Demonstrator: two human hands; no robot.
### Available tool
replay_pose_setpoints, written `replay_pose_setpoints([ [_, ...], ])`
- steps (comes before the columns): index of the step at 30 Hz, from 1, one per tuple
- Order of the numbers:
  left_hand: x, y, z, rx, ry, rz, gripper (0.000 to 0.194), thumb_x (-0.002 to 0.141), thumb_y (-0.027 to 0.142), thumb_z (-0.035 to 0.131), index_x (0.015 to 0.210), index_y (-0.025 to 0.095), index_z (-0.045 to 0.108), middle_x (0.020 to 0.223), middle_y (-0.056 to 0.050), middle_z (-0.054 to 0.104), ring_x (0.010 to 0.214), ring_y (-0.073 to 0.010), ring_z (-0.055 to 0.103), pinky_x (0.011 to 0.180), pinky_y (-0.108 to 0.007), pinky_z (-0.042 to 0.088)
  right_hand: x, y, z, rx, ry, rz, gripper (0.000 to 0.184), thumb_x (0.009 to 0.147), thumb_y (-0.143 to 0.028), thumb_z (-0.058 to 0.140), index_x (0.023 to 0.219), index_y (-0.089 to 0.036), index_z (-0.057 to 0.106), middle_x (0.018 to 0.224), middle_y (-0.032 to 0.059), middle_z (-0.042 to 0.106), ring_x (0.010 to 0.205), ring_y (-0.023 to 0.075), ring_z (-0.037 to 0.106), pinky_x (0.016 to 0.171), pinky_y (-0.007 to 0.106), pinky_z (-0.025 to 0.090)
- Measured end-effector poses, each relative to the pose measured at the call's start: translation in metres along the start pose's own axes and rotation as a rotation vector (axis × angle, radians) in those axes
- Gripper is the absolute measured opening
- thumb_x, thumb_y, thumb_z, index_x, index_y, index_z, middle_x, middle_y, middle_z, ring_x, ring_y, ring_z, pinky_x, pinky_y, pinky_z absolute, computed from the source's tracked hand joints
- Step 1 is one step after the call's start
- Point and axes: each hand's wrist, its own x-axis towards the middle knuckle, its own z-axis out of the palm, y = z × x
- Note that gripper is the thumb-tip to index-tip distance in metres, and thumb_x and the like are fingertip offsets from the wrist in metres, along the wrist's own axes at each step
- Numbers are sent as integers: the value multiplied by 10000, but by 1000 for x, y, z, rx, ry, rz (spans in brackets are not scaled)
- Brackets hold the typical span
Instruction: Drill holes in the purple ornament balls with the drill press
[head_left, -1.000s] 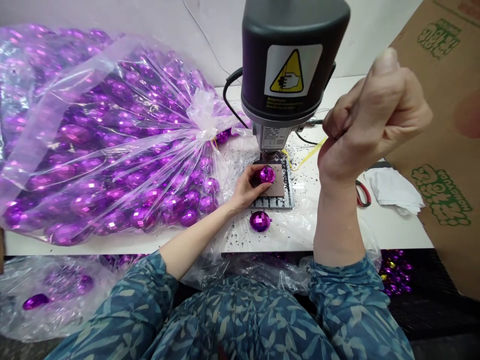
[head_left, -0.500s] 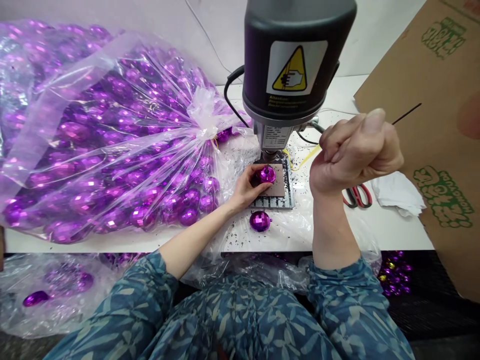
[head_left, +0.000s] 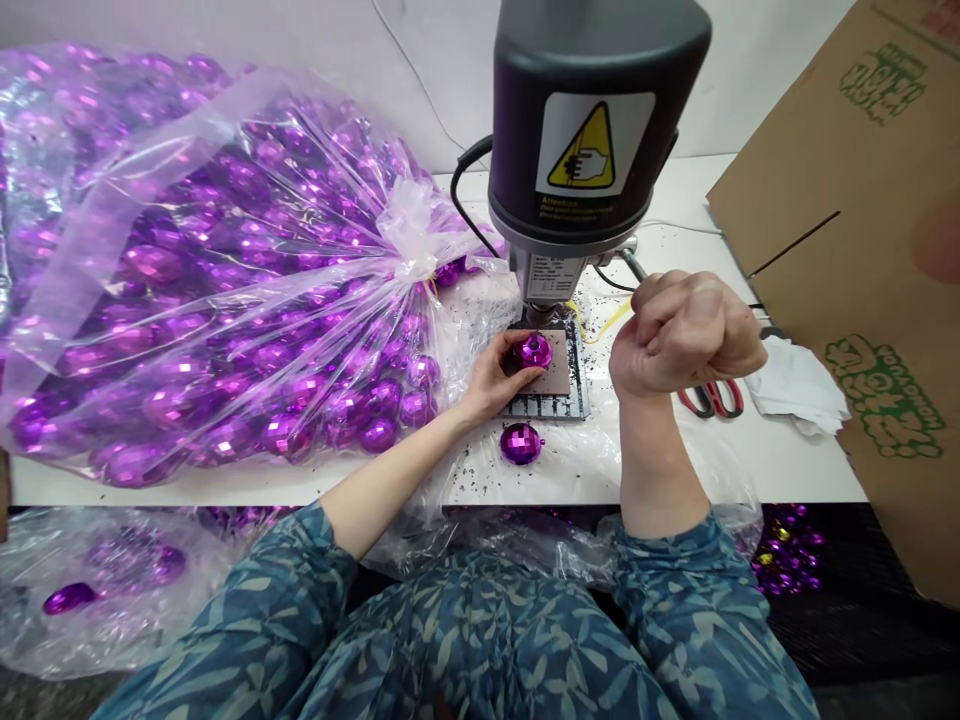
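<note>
My left hand (head_left: 495,378) pinches a shiny purple faceted ball ornament (head_left: 534,351) between thumb and fingers. It keeps the ball on a brown square board (head_left: 556,372), under the chuck (head_left: 541,312) of a black drill press (head_left: 511,160). The ball's small cap faces up toward the chuck; whether the bit touches it I cannot tell. To the right of the press, my right hand (head_left: 686,335) is closed in a fist around the press lever (head_left: 634,264), whose grip is hidden by the fingers. A second purple ball ornament (head_left: 520,443) lies in front of the metal base (head_left: 579,395).
A large clear bag (head_left: 225,270) of purple balls fills the table's left side. Red-handled scissors (head_left: 724,398), white cloth or paper (head_left: 799,385) and a cardboard box (head_left: 885,290) are at right. Dark shavings litter the table (head_left: 480,490). More balls show below the table edge.
My right hand has moved down and slightly left, bringing the lever with it. My left hand and the ball it pinches have stayed in place.
</note>
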Motion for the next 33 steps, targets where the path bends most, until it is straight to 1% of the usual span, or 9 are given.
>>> replay_pose_setpoints([
  [12, 0, -2, 1, -9, 3, 6, 603, 845, 521, 880, 1302, 222, 622, 1332, -128, 721, 1265, -280, 698, 1145, -489, 548, 1, -7, 0, -53, -123, -35, 662, 954, -404, 620, 595, -171, 115, 411, -77, 96, 330, 9, 143, 373, 209, 169],
  [16, 1, 3, 1, 33, 14, -9, 528, 859, 404, 872, 1278, 213, 613, 1288, -121, 726, 1230, -268, 704, 1124, -475, 552, 33, -21, 28, -132, -122, 170, 650, 998, -458, 601, 527, -187, 244, 425, -72, 266, 370, 13, 271, 419, 246, 169],
  [20, -9, 20, -5, 159, 41, 15, 483, 849, 299, 847, 1247, 200, 592, 1249, -114, 710, 1134, -244, 713, 1018, -431, 598, 64, -18, 51, -122, -196, 352, 707, 775, -791, 656, 558, -243, 265, 432, -99, 297, 360, 22, 252, 422, 292, 176],
  [22, -25, 35, -11, 238, -49, 77, 415, 867, 284, 809, 1215, 199, 600, 1208, -104, 703, 1084, -234, 708, 954, -413, 615, 69, -12, 53, -94, -206, 359, 703, 690, -852, 614, 574, -256, 260, 428, -106, 277, 353, 30, 230, 407, 304, 155],
  [24, -45, 51, -18, 298, -267, 171, 350, 898, 308, 777, 1197, 205, 628, 1165, -95, 704, 1075, -239, 703, 941, -419, 621, 69, -8, 52, -74, -205, 349, 673, 695, -799, 650, 577, -250, 280, 427, -108, 272, 354, 31, 233, 407, 298, 149],
  [26, -64, 64, -26, 347, -484, 247, 413, 911, 394, 796, 1252, 215, 646, 1199, -110, 709, 1129, -266, 699, 985, -447, 615, 67, -6, 51, -72, -202, 334, 648, 716, -724, 696, 571, -236, 295, 427, -108, 268, 354, 27, 255, 411, 283, 157],
  [28, -68, 71, -34, 389, -565, 263, 510, 917, 481, 806, 1325, 227, 636, 1264, -128, 713, 1190, -291, 694, 1030, -473, 606, 65, -7, 50, -65, -193, 321, 633, 748, -667, 716, 563, -224, 302, 430, -105, 277, 359, 21, 284, 417, 271, 163],
  [30, -53, 70, -43, 444, -490, 233, 418, 989, 474, 725, 1316, 230, 638, 1269, -126, 729, 1190, -284, 701, 1045, -479, 603, 65, -9, 50, -41, -179, 312, 619, 818, -606, 711, 555, -216, 309, 434, -101, 291, 360, 9, 298, 412, 255, 158],
  [33, 4, 61, -58, 684, -259, 111, 239, 1095, 271, 500, 1268, 199, 648, 1267, -134, 731, 1190, -263, 695, 1081, -474, 576, 66, -12, 50, -62, -196, 346, 579, 932, -462, 665, 555, -194, 315, 444, -103, 319, 378, -17, 319, 438, 207, 179],
])
